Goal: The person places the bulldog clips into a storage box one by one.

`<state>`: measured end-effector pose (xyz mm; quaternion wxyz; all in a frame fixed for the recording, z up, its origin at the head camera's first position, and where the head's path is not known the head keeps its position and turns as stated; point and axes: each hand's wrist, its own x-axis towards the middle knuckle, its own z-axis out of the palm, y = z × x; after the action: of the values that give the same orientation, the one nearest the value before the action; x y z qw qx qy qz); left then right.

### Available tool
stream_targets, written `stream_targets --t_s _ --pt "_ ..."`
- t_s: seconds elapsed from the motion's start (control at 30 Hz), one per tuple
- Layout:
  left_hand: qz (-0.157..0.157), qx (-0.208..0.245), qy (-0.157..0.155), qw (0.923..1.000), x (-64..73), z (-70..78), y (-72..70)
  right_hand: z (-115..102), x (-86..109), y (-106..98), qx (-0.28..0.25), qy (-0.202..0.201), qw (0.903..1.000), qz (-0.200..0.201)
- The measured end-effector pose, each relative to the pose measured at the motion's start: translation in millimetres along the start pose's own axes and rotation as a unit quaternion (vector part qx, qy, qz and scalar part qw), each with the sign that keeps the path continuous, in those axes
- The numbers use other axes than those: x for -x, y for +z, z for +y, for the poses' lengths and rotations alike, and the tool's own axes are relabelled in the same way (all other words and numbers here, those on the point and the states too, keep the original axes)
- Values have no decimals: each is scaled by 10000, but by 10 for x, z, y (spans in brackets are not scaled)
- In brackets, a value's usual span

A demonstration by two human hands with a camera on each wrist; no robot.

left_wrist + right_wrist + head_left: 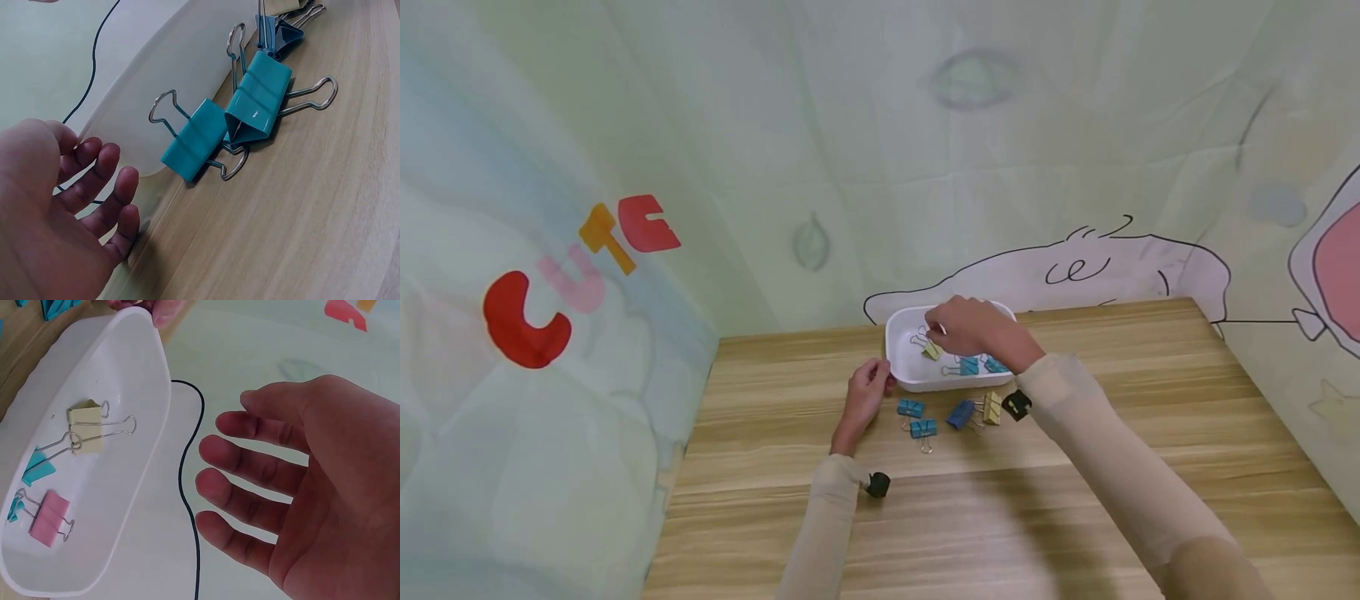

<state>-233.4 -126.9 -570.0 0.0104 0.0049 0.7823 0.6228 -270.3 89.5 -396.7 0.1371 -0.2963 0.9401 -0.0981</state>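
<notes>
My left hand point(867, 392) pinches the rim at the near left corner of a white plastic tray point(917, 384). In the left wrist view its other fingers are loosely bent beside the tray wall. Over the tray, with nothing in it, my right hand point(966, 325) has its fingers relaxed and apart. Inside lie a pale yellow binder clip point(86, 428), a pink binder clip point(50, 519) and teal binder clips point(970, 366). In front of the tray, two teal binder clips point(259, 94) rest on the table beside a dark blue binder clip point(960, 414) and a yellow one.
The wooden table point(775, 417) ends against a printed cloth backdrop point(760, 167) behind the tray. Another printed cloth, with coloured letters, hangs along the left side. A black wrist device point(877, 485) sits at the left sleeve, and a similar one at the right.
</notes>
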Motion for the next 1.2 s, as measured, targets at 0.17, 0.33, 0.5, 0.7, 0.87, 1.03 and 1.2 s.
stream_targets --t_s 0.17,0.33,0.5,0.7,0.87,1.03,1.2 --pt "-19 7 -42 10000 1 12 -3 30 104 23 126 27 9999 30" --pt "-18 52 -23 10000 7 38 -13 69 184 78 179 -33 9998 32" --pt "-24 87 -58 9999 3 47 -13 117 269 169 102 -99 9998 132" --pt "-5 -25 -121 9999 -5 6 -4 185 355 323 27 -111 9999 94" --pt "-19 -61 -132 9999 -3 3 0 212 455 463 3 -9 10000 -80" --pt "-19 -97 -186 9998 2 20 2 239 540 606 -52 206 9997 -147" --pt "-33 -119 -161 9998 4 34 9 243 575 715 146 285 9993 -185"
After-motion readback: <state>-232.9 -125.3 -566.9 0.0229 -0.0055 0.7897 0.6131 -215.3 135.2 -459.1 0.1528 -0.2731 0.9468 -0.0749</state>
